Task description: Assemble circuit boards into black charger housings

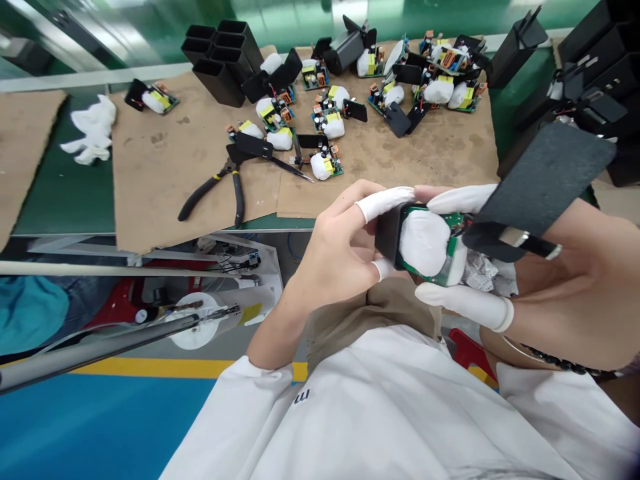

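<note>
My left hand point(340, 243), with white finger cots on some fingers, is closed around a black plastic housing point(388, 235). My right hand point(565, 287), in finger cots too, pinches a green circuit board point(457, 248) from its two sides. A white putty-like lump point(425, 243) covers much of the board. One end of the board sits at or inside the housing's open end; how deep, I cannot tell. A black end plate point(550, 180) with metal plug prongs hangs at the board's outer end, over my right palm. The insides of both grips are partly hidden.
Several circuit boards with white lumps point(323, 167) lie on the cardboard point(400, 157). Black-handled cutting pliers point(220, 183) and tweezers point(295, 170) lie left of them. Empty black housings point(225, 60) stand at the back; more black cases point(595, 73) stack at right. White finger cots point(94, 130) lie far left.
</note>
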Motion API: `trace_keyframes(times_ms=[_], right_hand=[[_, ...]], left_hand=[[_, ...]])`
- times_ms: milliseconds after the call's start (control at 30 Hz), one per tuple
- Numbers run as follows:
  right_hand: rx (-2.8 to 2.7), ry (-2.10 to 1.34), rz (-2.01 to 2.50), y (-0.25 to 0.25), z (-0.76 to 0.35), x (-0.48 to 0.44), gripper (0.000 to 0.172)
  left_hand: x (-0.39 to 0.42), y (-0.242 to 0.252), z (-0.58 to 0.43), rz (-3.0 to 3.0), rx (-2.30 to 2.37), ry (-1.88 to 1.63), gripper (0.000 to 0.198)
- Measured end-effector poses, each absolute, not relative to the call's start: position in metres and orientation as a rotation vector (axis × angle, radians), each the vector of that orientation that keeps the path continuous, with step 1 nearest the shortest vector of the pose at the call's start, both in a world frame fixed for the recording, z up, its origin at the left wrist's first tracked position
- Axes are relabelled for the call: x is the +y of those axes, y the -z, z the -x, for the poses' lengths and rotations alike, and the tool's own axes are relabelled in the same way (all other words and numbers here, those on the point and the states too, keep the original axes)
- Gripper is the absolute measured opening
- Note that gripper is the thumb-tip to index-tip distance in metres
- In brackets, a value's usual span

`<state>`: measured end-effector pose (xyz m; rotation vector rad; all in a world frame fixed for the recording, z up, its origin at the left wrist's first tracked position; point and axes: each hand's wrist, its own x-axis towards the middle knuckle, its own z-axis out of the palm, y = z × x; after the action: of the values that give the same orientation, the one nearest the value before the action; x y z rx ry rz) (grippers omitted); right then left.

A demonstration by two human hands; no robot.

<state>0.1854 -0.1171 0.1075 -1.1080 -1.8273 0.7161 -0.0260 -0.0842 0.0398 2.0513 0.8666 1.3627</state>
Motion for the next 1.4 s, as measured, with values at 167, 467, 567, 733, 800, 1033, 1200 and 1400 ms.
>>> trace_keyframes(times_ms=[167,467,567,733,800,1033,1200,1400], right_hand=[[-1.932,-0.624,1.174,-0.111,-0.182,-0.119,0.034],[-1.958,-0.694,1.125,-0.110,-0.182,-0.117,0.036],[-1.964,-0.712,1.137,-0.110,-0.181,-0.118,0.034],[-1.970,-0.657,1.169,-0.108,-0.181,-0.122,0.037],[-1.991,-0.618,1.187,-0.108,-0.182,-0.123,0.036],[-2.116,-0.466,1.208,-0.106,-0.181,-0.121,0.037],[-2.133,-0.493,1.291,-0.092,-0.172,-0.111,0.029],[-1.922,-1.087,1.158,-0.075,-0.200,-0.072,0.069]], left_hand=[[-0.085,-0.036,0.025,-1.990,0.820,-1.410,0.053],[-0.087,-0.037,0.025,-1.978,0.847,-1.387,0.053],[-0.088,-0.037,0.025,-1.973,0.905,-1.326,0.055],[-0.086,-0.035,0.025,-1.981,0.861,-1.338,0.061],[-0.085,-0.033,0.024,-1.961,0.832,-1.365,0.062],[-0.089,-0.036,0.024,-1.962,0.909,-1.313,0.049],[-0.087,-0.034,0.022,-1.900,1.014,-1.232,0.048],[-0.067,-0.009,0.021,-1.520,1.009,-0.954,0.065]])
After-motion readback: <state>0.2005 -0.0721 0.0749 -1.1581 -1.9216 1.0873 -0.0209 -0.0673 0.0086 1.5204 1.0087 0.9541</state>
